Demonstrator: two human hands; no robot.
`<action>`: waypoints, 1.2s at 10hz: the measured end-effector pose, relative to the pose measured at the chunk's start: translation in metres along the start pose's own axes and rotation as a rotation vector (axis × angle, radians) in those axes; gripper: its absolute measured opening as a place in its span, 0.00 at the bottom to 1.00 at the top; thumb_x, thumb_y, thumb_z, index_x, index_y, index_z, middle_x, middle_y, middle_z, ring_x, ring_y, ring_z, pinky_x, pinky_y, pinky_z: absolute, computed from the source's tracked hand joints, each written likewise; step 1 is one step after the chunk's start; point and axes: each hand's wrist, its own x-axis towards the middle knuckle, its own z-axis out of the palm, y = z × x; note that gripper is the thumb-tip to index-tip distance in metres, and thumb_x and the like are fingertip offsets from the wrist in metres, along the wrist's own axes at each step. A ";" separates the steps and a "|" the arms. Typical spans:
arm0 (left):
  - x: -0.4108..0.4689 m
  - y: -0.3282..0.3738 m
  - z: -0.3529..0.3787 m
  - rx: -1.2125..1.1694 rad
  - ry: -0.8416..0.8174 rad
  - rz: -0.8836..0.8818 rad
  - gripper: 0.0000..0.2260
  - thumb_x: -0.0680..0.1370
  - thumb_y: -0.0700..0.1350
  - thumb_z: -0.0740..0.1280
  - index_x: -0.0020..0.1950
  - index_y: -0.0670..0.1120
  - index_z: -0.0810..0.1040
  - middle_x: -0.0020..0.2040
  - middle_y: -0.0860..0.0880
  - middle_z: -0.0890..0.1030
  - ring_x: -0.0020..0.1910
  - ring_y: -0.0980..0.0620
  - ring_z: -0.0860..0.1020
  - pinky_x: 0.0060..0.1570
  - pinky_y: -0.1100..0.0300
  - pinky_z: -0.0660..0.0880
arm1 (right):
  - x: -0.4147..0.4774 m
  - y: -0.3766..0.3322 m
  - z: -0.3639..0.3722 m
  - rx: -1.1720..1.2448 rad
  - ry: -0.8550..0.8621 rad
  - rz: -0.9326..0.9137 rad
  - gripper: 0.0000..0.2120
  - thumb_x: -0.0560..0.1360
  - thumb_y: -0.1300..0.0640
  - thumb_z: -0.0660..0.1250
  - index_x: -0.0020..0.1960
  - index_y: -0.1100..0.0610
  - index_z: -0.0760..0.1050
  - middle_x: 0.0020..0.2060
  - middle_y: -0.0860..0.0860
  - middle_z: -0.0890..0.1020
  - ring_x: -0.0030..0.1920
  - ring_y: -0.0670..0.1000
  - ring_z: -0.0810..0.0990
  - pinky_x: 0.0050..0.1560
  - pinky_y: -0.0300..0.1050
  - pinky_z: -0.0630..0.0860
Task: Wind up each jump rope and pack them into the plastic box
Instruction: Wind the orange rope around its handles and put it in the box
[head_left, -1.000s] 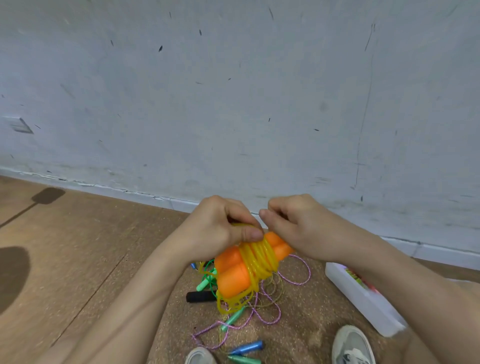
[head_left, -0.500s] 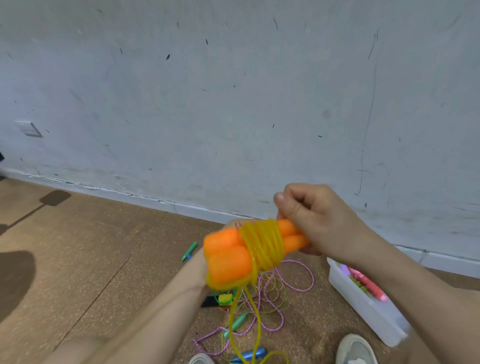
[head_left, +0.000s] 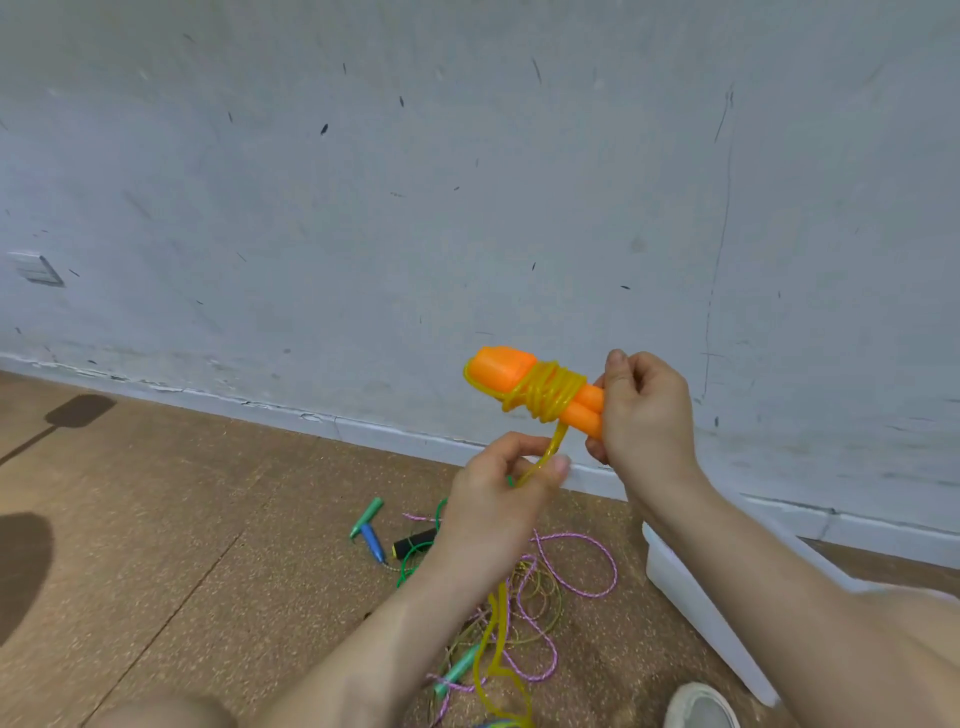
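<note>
Scuffed pale wall (head_left: 467, 182), brown cork-looking floor (head_left: 156, 519), and a person sitting there with a heap of skipping ropes in front of them.

Progress-wise this looks like mid-wind on one rope. The two orange handles (head_left: 504, 371) are held side by side up in the air in front of the wall, and the yellow rope (head_left: 545, 397) is already looped around their middle several times. A good length of it isn't wound yet, though: it drops past the left hand (head_left: 498, 499) and trails down to the floor by the person's knee. So there are more turns to go, then it has to go in the plastic box (head_left: 691, 587), which sits on the floor to the right, mostly behind the right forearm. Can't tell what's in it from here.

Plenty left besides. A pink-and-purple rope (head_left: 587, 566) lies in loose loops on the floor, tangled with a thin olive one, and green, blue and black handles (head_left: 413, 543) lie scattered beside it. None of that is wound.

Hands: the right hand (head_left: 644, 415) is wrapped around the narrow ends of the handles, bundle pointing left. The left one sits just below, pinching the yellow strand between thumb and fingers, and the short stretch up to the wraps looks taut.
</note>
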 end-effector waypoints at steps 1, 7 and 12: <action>0.000 -0.002 -0.004 0.823 0.129 0.342 0.07 0.79 0.53 0.64 0.52 0.51 0.77 0.41 0.51 0.81 0.41 0.50 0.79 0.35 0.56 0.68 | 0.000 0.005 0.006 -0.083 0.031 -0.051 0.18 0.80 0.49 0.56 0.35 0.58 0.67 0.30 0.58 0.74 0.30 0.62 0.74 0.31 0.61 0.76; 0.000 0.000 -0.049 1.091 -0.038 0.696 0.07 0.67 0.44 0.73 0.43 0.53 0.79 0.36 0.52 0.75 0.29 0.46 0.75 0.21 0.56 0.69 | -0.009 0.025 0.008 -0.913 -0.389 -0.484 0.12 0.82 0.49 0.54 0.45 0.55 0.63 0.39 0.61 0.79 0.42 0.65 0.78 0.35 0.50 0.63; 0.011 0.010 -0.068 0.180 -0.271 0.247 0.07 0.77 0.42 0.67 0.44 0.52 0.83 0.41 0.57 0.84 0.44 0.61 0.80 0.46 0.69 0.73 | -0.034 -0.027 -0.017 -0.229 -0.681 -0.369 0.21 0.76 0.50 0.67 0.27 0.48 0.65 0.21 0.42 0.68 0.25 0.43 0.66 0.27 0.33 0.60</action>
